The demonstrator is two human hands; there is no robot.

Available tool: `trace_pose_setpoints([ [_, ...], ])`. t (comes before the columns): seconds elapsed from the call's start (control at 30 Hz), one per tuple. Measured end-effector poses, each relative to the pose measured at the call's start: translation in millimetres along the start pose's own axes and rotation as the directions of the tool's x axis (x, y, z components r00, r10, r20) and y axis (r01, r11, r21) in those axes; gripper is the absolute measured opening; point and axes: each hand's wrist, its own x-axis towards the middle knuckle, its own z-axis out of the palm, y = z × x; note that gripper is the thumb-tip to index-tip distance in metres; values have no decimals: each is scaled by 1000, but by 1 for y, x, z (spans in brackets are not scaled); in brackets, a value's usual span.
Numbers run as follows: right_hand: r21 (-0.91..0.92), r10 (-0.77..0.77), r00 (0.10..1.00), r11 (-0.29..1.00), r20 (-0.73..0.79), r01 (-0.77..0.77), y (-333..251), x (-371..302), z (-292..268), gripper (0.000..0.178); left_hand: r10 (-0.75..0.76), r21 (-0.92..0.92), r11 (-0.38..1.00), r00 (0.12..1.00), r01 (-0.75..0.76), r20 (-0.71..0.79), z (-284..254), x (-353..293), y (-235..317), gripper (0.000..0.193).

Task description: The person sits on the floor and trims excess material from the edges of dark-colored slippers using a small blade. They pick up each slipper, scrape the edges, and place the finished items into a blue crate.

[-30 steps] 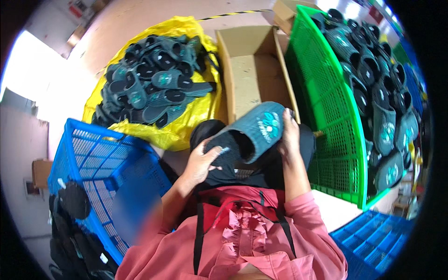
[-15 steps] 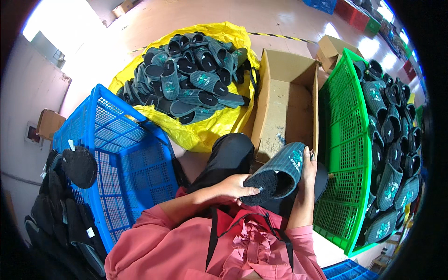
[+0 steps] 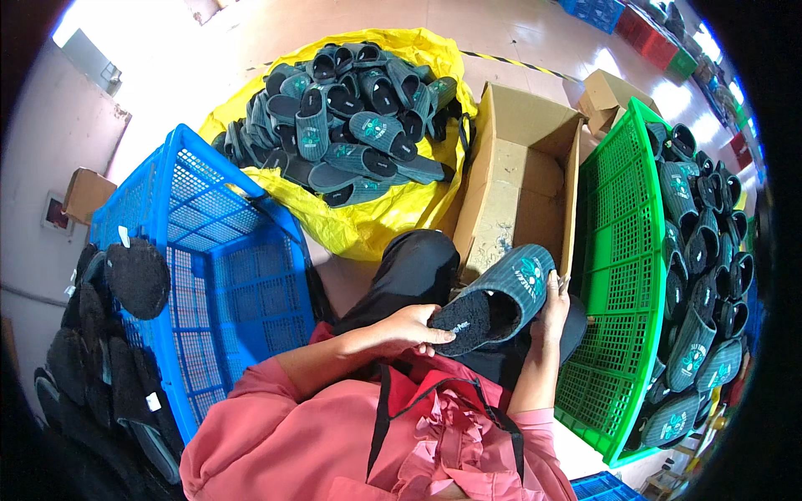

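Observation:
A dark grey-green ribbed slipper (image 3: pixel 520 285) with a green print on its upper and a fuzzy black insole is held over my lap. My left hand (image 3: pixel 415 328) pinches its heel end, thumb on the insole. Closed along the toe side, my right hand (image 3: pixel 551 311) steadies the slipper's upper. A small thin thing shows by the right fingertips, too small to make out. The toe points away to the right, above the near end of an open cardboard box (image 3: pixel 474 179).
A yellow sack (image 3: pixel 359 238) ahead bears a heap of similar slippers (image 3: pixel 338 125). On the right, a green crate (image 3: pixel 614 284) stands before more slippers (image 3: pixel 689 359). A blue crate (image 3: pixel 242 351) is at left, with black fuzzy slippers (image 3: pixel 138 280) beyond its outer side.
The slipper has tilted slightly and its insole has turned more into view, with both hands still on it. My view has shifted a little.

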Motion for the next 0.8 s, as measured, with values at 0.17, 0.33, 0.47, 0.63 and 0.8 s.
trace_pose_setpoints([
  [0.17,-55,143,989,988,-31,-145,-3,-1,0,31,-16,-276,961,999,8,-28,2,-15,18,37],
  [0.33,-37,41,999,998,-16,-42,12,4,-6,32,216,-377,818,840,-434,-498,-32,-32,91,33],
  [0.47,-3,35,999,999,-11,-35,18,6,-5,20,519,-179,426,402,-887,-754,-124,-14,131,55],
  [0.63,8,69,997,998,-43,-69,18,8,-4,21,211,-353,662,616,-661,-759,-131,-23,109,69],
  [0.8,45,88,996,995,-25,-87,15,8,-6,22,332,53,919,696,-390,-636,-119,-55,44,34],
])
